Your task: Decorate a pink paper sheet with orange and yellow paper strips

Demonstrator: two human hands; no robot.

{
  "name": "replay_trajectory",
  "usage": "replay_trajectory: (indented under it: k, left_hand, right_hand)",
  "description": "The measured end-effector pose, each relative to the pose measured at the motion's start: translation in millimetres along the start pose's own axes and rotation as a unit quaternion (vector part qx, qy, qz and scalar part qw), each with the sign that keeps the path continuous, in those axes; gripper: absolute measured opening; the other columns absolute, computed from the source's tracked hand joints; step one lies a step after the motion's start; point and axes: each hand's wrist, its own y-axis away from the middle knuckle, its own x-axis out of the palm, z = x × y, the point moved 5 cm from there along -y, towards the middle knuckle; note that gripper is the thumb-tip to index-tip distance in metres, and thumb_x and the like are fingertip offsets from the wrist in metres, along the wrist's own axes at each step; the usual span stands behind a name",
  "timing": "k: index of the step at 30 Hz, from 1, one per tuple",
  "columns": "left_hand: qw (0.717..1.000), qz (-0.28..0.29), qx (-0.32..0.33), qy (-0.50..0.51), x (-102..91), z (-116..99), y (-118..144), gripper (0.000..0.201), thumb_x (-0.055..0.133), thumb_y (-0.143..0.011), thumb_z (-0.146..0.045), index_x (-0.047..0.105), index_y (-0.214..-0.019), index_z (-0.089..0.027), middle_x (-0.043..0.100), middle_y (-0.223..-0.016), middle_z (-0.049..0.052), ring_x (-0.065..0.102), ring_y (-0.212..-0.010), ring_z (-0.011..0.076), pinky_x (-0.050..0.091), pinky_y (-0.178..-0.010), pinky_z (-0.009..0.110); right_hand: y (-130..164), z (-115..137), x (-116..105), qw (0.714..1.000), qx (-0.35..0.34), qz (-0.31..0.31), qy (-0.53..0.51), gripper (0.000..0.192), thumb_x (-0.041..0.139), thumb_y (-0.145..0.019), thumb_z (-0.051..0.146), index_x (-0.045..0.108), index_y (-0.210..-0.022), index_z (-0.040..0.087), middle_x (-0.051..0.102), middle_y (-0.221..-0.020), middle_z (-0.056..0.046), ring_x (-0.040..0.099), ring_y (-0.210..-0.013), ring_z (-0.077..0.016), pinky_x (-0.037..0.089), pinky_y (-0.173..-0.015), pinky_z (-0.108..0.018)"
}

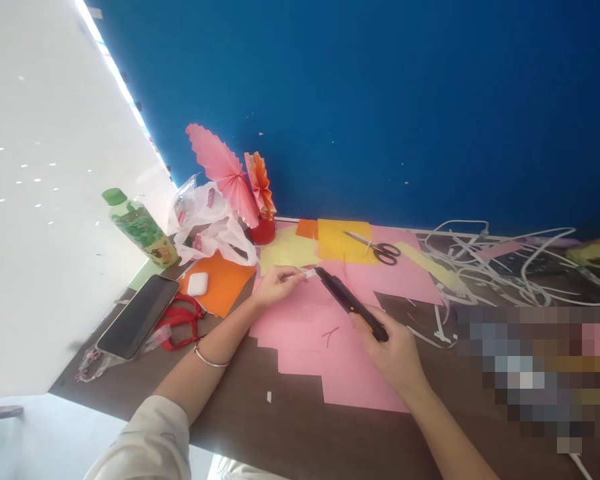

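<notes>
My right hand [387,350] is wrapped round a long black stick-shaped tool with small yellow marks [350,303]; its exact kind I cannot tell. The tool slants up and left. Its narrow tip meets or nearly meets a small white strip [310,273], pinched in the fingertips of my left hand [279,285]. Both hands are over overlapping pink paper sheets [300,327] on the dark table. A thin red forked piece [330,335] lies on the pink paper between my hands. Beyond them, black-handled scissors [380,249] rest on yellow paper [337,233].
Pink and orange folded paper fans [225,175] stand near the blue wall. White plastic bags [205,223], a green-capped bottle [140,227], a phone [139,317], a white case [197,284] and red ribbon [180,327] are left. Tangled white cables [500,267] spread right, beside a blurred-out patch.
</notes>
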Motion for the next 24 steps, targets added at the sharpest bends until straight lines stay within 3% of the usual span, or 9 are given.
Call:
replay_trajectory:
  k: [20, 24]
  left_hand:
    - [1.0, -0.012, -0.015, 0.001, -1.8, 0.1, -0.1, 0.035, 0.052, -0.08, -0.044, 0.067, -0.07, -0.015, 0.066, -0.072, 0.005, 0.057, -0.066, 0.0148, 0.04, -0.053, 0.023]
    - [0.998, -0.049, -0.031, 0.031, -7.0, 6.9, -0.9, 0.04, 0.052, -0.078, -0.051, 0.065, -0.069, -0.014, 0.06, -0.065, 0.003, 0.052, -0.059, 0.0123, 0.036, -0.047, 0.022]
  right_hand:
    - [0.4, 4.3, -3.3, 1.0, -0.016, 0.005, 0.013, 0.031, 0.052, -0.078, 0.039, 0.067, -0.096, 0.018, 0.069, -0.077, -0.002, 0.061, -0.064, -0.0167, 0.048, -0.059, -0.024]
    - [3.0, 3.7, -0.1, 0.998, -0.031, 0.023, 0.046, 0.03, 0.05, -0.08, 0.038, 0.066, -0.097, 0.019, 0.068, -0.073, -0.001, 0.058, -0.057, -0.0148, 0.047, -0.054, -0.023]
